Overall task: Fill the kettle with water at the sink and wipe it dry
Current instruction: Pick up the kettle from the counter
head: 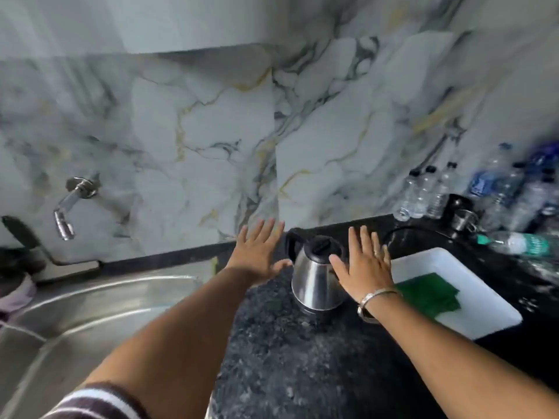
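No legible text. Labels on the water bottles [484, 179] and the lying bottle [523, 243] too blurred.

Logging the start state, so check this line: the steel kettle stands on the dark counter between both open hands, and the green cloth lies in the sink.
One error. The head view shows the green cloth in the white tray right of the kettle, not in the sink. The rest stands: left hand and right hand are open.

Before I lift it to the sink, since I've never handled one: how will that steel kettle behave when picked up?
The kettle is probably rigid: its body looks like polished steel. That smooth surface may be slippery, so the black handle seems the safer grip. It narrows upward from a wide base, so it likely won't tip easily.
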Demonstrator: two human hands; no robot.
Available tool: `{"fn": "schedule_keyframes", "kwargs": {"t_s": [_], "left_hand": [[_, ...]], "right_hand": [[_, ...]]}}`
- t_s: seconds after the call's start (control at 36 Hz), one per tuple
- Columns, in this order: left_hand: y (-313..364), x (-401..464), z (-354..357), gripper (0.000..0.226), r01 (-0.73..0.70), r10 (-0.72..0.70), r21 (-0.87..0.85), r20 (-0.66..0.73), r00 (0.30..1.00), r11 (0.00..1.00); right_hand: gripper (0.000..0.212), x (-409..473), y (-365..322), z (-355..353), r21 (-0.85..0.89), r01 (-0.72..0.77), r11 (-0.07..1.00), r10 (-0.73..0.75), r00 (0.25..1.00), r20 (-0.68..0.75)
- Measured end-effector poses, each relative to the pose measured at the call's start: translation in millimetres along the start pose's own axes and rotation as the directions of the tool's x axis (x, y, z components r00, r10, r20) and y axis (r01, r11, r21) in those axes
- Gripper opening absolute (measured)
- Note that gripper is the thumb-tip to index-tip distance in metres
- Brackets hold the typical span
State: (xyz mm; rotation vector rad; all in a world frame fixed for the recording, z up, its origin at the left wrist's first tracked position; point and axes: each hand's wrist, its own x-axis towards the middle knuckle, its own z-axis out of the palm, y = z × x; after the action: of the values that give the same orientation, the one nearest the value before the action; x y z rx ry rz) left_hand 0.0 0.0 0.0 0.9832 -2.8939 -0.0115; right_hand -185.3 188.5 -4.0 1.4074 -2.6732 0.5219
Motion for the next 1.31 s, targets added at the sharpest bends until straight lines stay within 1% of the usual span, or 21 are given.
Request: {"fn": "schedule_keyframes", "kwargs": {"t_s": [0.03,0.11,0.22,0.28,0.33,0.39,0.5,0.61,0.67,0.69,0.75,0.78,0.83,0.89,0.92,1.0,1.03,1.08,1.11,1.22,1.31], "left_hand": [[9,9,2,0.097,-0.077,0.078,-0.015,0.024,0.997,0.997],[30,34,5,0.099,-0.207,0.214,-0.078,0.09,0.973,0.975],[40,69,14,0.105,-0.273,0.284,-0.085,0.157,0.946,0.958],[37,83,21,0.107,-0.298,0.31,-0.091,0.177,0.934,0.95],[30,91,28,0.108,-0.319,0.332,-0.097,0.176,0.927,0.943],[23,93,36,0.107,-0.338,0.349,-0.108,0.117,0.93,0.935],[26,87,42,0.103,-0.336,0.336,-0.113,-0.016,0.942,0.935],[34,72,28,0.105,-0.155,0.158,-0.062,0.045,0.986,0.986],[36,61,17,0.096,-0.088,0.087,0.014,0.068,0.994,0.996],[36,55,12,0.085,-0.06,0.06,0.013,0.065,0.996,0.998],[37,42,5,0.063,-0.021,0.031,-0.123,0.078,0.996,0.992],[37,35,1,0.059,-0.008,0.033,-0.234,0.103,0.994,0.972],[37,22,-4,0.059,0.01,0.078,-0.481,0.162,0.984,0.877],[37,10,-8,0.052,0.014,0.154,-0.611,0.222,0.963,0.791],[36,7,-9,0.048,-0.027,0.187,-0.581,0.216,0.958,0.813],[34,15,-16,0.041,-0.162,0.2,-0.253,0.129,0.971,0.954],[33,23,-19,0.04,-0.175,0.196,-0.199,0.088,0.977,0.964],[34,42,-25,0.037,-0.21,0.214,-0.175,0.001,0.977,0.962],[34,53,-27,0.038,-0.223,0.226,-0.179,0.0,0.974,0.958],[38,89,-27,0.04,-0.203,0.24,-0.206,0.177,0.954,0.957],[40,96,-14,0.036,-0.137,0.192,-0.275,0.182,0.964,0.951]], "right_hand": [[0.079,0,9,4,0.082,-0.073,0.994,0.07,0.997,0.043],[0.072,2,29,25,0.295,-0.167,0.941,0.136,0.983,0.124],[0.061,8,31,57,0.58,-0.256,0.773,0.212,0.967,0.143],[0.057,10,28,71,0.657,-0.278,0.7,0.233,0.96,0.157],[0.062,9,24,83,0.711,-0.266,0.651,0.226,0.962,0.154],[0.074,8,20,95,0.772,-0.227,0.594,0.202,0.971,0.13],[0.077,13,17,111,0.816,-0.208,0.539,0.215,0.971,0.106],[0.066,36,22,111,0.798,-0.251,0.547,0.224,0.963,0.149],[0.057,50,26,112,0.777,-0.275,0.566,0.261,0.954,0.148],[0.053,57,28,111,0.77,-0.306,0.561,0.294,0.942,0.16],[0.052,65,28,108,0.749,-0.366,0.552,0.343,0.919,0.197],[0.052,65,28,105,0.74,-0.377,0.556,0.351,0.914,0.202],[0.052,56,26,98,0.731,-0.368,0.574,0.347,0.918,0.19],[0.049,37,24,94,0.727,-0.348,0.592,0.349,0.924,0.158],[0.043,26,23,93,0.721,-0.338,0.605,0.365,0.923,0.126],[0.016,-3,21,93,0.716,-0.302,0.63,0.419,0.908,0.015],[0.021,-11,19,92,0.728,-0.294,0.619,0.418,0.908,0.012],[0.035,-21,16,90,0.762,-0.273,0.587,0.386,0.922,0.032],[0.038,-23,14,89,0.778,-0.258,0.573,0.365,0.93,0.04],[0.047,-17,4,85,0.823,-0.183,0.538,0.286,0.958,0.026],[0.051,-8,0,89,0.842,-0.201,0.5,0.273,0.96,0.067]]}}
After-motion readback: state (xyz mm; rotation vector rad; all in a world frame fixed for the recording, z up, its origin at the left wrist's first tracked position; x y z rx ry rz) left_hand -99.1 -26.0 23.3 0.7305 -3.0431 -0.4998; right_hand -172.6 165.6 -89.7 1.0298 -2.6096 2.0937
